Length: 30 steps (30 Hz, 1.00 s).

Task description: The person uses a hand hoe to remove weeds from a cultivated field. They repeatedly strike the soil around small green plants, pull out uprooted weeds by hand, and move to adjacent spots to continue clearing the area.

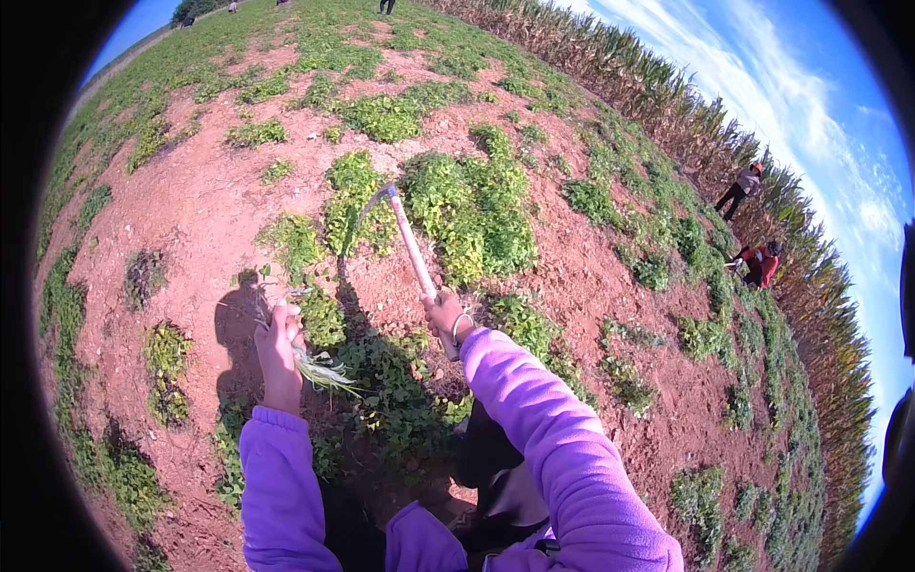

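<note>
My right hand (444, 314), with a bracelet at the wrist, grips the lower part of the wooden handle of a sickle (409, 239). The sickle's curved metal blade points left over low leafy plants (465, 207). To the left, my left hand (279, 336) is closed around a small bunch of pulled weeds (325, 372), whose pale green leaves hang out to the right and thin stems stick out at the fingertips. Shaded leafy vines (393, 407) lie below, between my two arms.
Reddish bare soil (193, 222) shows between scattered plant clumps. On the right, a person in red (761, 264) crouches and a person in an orange cap (742, 189) stands beside a row of corn (643, 79). Another person (387, 6) is far ahead.
</note>
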Each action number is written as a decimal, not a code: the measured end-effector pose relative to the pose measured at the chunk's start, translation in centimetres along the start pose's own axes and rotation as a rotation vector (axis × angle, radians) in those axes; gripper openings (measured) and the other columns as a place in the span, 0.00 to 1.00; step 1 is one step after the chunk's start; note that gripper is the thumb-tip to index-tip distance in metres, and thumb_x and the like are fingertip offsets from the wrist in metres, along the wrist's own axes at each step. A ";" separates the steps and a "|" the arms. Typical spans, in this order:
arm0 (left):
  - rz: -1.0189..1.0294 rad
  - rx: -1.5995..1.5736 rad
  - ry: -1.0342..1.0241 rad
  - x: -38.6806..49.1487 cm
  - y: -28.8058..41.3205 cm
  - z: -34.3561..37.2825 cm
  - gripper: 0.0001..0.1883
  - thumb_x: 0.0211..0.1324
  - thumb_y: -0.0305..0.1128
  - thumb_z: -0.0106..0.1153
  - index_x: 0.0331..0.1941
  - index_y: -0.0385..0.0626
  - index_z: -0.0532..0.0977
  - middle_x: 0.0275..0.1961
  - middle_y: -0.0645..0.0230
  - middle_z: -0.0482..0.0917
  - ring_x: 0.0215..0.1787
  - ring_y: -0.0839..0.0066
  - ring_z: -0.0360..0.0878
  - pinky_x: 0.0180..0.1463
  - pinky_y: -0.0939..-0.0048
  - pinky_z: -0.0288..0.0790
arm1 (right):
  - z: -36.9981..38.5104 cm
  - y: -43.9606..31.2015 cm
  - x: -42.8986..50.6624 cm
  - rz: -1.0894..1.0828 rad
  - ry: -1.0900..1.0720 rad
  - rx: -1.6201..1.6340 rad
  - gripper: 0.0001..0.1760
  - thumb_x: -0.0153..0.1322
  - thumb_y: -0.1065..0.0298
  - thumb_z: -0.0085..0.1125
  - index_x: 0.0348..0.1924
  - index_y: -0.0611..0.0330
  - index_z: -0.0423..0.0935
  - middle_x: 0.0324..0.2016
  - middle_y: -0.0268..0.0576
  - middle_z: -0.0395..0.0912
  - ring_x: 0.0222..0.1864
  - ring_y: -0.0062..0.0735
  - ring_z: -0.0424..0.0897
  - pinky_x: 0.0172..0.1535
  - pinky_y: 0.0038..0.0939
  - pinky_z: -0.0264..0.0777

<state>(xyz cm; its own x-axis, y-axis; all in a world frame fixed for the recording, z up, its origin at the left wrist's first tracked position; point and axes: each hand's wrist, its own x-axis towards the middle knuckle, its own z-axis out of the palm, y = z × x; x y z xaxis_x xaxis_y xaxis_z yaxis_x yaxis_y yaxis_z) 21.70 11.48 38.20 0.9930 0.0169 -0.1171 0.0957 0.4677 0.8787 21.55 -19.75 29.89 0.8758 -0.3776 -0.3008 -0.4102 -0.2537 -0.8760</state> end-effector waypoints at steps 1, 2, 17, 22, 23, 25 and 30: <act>0.030 -0.078 -0.042 0.7 0.5 -0.4 0.14 0.63 0.43 0.50 0.30 0.44 0.72 0.14 0.82 0.56 0.12 0.89 0.53 0.14 0.82 0.47 | 1.2 0.5 0.9 0.055 0.074 -0.218 0.24 0.72 0.50 0.50 0.40 0.69 0.72 0.22 0.50 0.78 0.24 0.39 0.79 0.28 0.37 0.73; 0.058 -0.069 0.020 1.4 0.5 -0.7 0.14 0.64 0.44 0.51 0.31 0.45 0.72 0.13 0.82 0.55 0.12 0.89 0.51 0.14 0.82 0.46 | 1.7 1.1 1.6 -0.119 0.112 -0.482 0.25 0.71 0.50 0.49 0.40 0.69 0.75 0.26 0.57 0.78 0.30 0.50 0.80 0.35 0.41 0.73; -0.077 -0.120 0.058 4.0 -1.4 -2.2 0.13 0.64 0.45 0.50 0.29 0.50 0.71 0.14 0.82 0.55 0.12 0.90 0.48 0.14 0.83 0.43 | 3.0 4.0 4.6 -0.189 0.059 -0.569 0.22 0.71 0.51 0.46 0.37 0.62 0.78 0.30 0.59 0.78 0.34 0.56 0.79 0.41 0.46 0.73; -0.087 -0.126 0.165 3.2 -0.6 -2.4 0.13 0.64 0.43 0.51 0.30 0.47 0.71 0.14 0.81 0.55 0.12 0.88 0.50 0.15 0.81 0.45 | 2.6 4.8 4.8 0.051 -0.075 -0.512 0.34 0.69 0.40 0.44 0.37 0.71 0.74 0.20 0.49 0.77 0.22 0.39 0.80 0.29 0.38 0.75; -0.080 -0.131 0.182 3.2 -0.5 -2.5 0.13 0.63 0.43 0.51 0.30 0.47 0.71 0.14 0.81 0.55 0.12 0.87 0.50 0.16 0.81 0.46 | 2.2 4.9 5.1 0.005 -0.050 -0.617 0.33 0.69 0.40 0.46 0.36 0.71 0.75 0.17 0.45 0.76 0.20 0.36 0.79 0.26 0.37 0.75; -0.077 -0.138 0.204 3.2 -0.2 -2.9 0.13 0.63 0.43 0.51 0.30 0.47 0.71 0.14 0.81 0.56 0.12 0.86 0.52 0.17 0.80 0.48 | 2.0 5.4 5.3 0.103 -0.005 -0.442 0.30 0.70 0.43 0.46 0.37 0.67 0.76 0.24 0.59 0.78 0.29 0.53 0.80 0.34 0.44 0.74; -0.035 -0.125 0.187 3.7 0.2 -3.1 0.13 0.64 0.42 0.50 0.30 0.47 0.71 0.14 0.81 0.57 0.13 0.87 0.54 0.17 0.81 0.49 | 2.0 5.8 5.3 -0.075 0.129 -0.611 0.28 0.70 0.43 0.49 0.33 0.67 0.73 0.23 0.50 0.77 0.23 0.44 0.78 0.29 0.40 0.73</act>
<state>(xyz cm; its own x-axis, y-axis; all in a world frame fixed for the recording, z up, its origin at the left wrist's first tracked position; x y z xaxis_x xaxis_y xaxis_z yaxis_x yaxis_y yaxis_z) 25.20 14.43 36.54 0.9578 0.1571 -0.2408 0.1090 0.5766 0.8097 24.27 -21.44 22.44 0.8858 -0.4336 -0.1652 -0.4533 -0.7324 -0.5080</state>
